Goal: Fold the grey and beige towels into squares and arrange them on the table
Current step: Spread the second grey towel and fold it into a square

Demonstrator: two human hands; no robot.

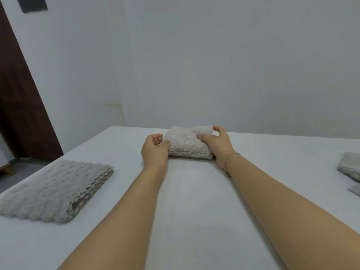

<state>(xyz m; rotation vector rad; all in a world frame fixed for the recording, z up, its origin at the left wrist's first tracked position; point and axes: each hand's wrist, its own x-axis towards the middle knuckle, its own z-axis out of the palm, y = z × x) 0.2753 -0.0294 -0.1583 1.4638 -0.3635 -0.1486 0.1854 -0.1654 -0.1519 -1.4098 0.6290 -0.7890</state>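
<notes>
A folded beige towel (188,143) with a bumpy weave lies on the white table (194,191) near its far edge. My left hand (154,151) grips the towel's left end, thumb on top and fingers curled at its side. My right hand (219,145) holds its right end, thumb lying across the top and fingers curled round the far right corner. A stack of grey towels (56,190), folded flat, lies at the near left of the table.
Another grey towel (350,167) shows partly at the table's right edge, cut off by the frame. A pale wall rises just behind the table. A dark brown door (21,98) stands at the far left.
</notes>
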